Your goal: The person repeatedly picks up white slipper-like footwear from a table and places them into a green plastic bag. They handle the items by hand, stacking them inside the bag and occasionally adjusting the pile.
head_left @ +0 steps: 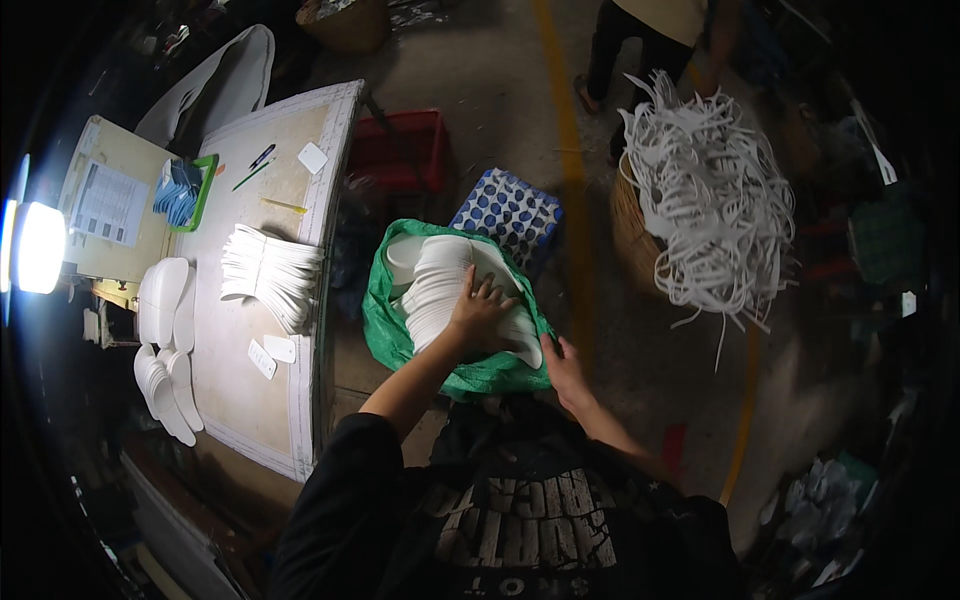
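Observation:
A green woven sack stands before me with its mouth wide. White insole-shaped pieces fill it, a long row of them stacked face to face and others lying around the row. My left hand lies on top of these pieces with its fingers spread. At the sack's right edge, my right hand has its thumb and fingers closed on the green rim; part of its grip is hidden.
On the left, a worktable bears a tied bundle of white strips, stacked insoles and a green tray. Beyond the sack are a blue-dotted bag and a red crate. A person stands behind a basket heaped with white scraps.

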Motion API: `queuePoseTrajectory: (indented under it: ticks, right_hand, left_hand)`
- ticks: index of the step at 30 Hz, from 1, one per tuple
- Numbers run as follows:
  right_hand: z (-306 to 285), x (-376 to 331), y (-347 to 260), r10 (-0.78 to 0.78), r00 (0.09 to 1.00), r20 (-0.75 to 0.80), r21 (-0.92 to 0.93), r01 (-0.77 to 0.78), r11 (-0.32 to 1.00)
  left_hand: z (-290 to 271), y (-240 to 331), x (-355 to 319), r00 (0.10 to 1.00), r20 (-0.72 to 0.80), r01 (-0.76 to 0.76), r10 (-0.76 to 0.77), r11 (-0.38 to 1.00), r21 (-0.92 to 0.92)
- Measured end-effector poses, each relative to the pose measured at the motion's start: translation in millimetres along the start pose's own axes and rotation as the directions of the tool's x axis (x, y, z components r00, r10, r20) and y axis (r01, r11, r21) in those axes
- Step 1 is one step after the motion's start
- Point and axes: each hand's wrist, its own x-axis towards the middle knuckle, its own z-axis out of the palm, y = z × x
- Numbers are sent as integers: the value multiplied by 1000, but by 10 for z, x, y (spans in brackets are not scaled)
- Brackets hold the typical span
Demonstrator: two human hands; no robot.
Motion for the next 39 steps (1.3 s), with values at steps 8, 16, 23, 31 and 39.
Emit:
queuePoseTrajectory:
  ticks: [8,16,23,31,39]
  right_hand:
    - [145,-511,-528,-417,874,249,-443,486,753]
    - [210,-187,-657,-430,857,285,-411,514,753]
    - [339,754,-463,-49,973,225,-653,188,734]
    - [445,920,-235,-109,965,239,-695,248,675]
    - [227,992,-672,-428,678,598,-276,676,683]
  left_hand:
    - [392,560,203,927,98,227,-362,749,622]
    - [797,818,-587,984,72,116,-162,894,432]
    - [-43,136,-451,833,-473,192,-288,952,-240]
    - [242,122,-369,934,-140,235,-330,858,-457]
    - [729,392,-844,829,-289,100,-479,635,-766]
